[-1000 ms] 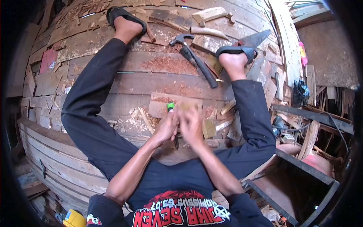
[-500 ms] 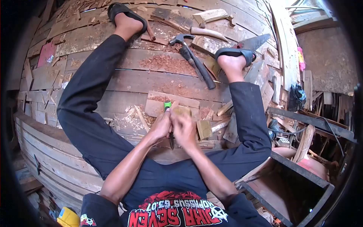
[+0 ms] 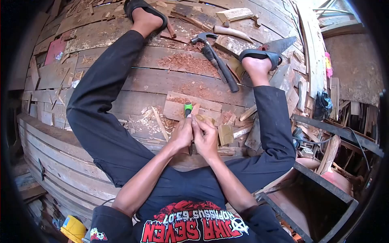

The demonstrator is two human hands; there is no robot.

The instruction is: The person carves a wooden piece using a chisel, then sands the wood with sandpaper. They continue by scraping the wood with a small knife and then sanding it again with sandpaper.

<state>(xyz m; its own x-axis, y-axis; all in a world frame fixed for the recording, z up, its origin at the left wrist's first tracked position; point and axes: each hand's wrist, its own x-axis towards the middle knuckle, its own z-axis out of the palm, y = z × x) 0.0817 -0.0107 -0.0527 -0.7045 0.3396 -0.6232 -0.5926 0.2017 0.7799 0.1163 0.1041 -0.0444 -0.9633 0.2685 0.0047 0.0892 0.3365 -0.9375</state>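
My left hand [image 3: 183, 133] is closed around a tool with a green-and-black handle [image 3: 188, 107]. Its green end sticks out beyond the fingers, and a dark narrow tip shows below the hands, towards my lap. Close against it, my right hand [image 3: 206, 139] pinches a small strip of reddish wood [image 3: 195, 109] that points away from me. The fingers hide most of the strip and the tool's middle. Under and just past the hands lies a flat board [image 3: 172, 106] on the plank floor. A short wood block [image 3: 225, 134] sits right of my right hand.
Between my outstretched legs lie a claw hammer [image 3: 200, 38], a dark-handled tool [image 3: 221, 69] and wood shavings [image 3: 188, 65]. A saw [image 3: 281, 44] rests by my right sandal. At the lower right stands a dark open box frame [image 3: 302, 172]; a yellow container [image 3: 73, 229] is lower left.
The right hand, blurred before, is now sharp, its fingers pinched beside the left hand. The whole view has shifted slightly, so the scene sits a little further right.
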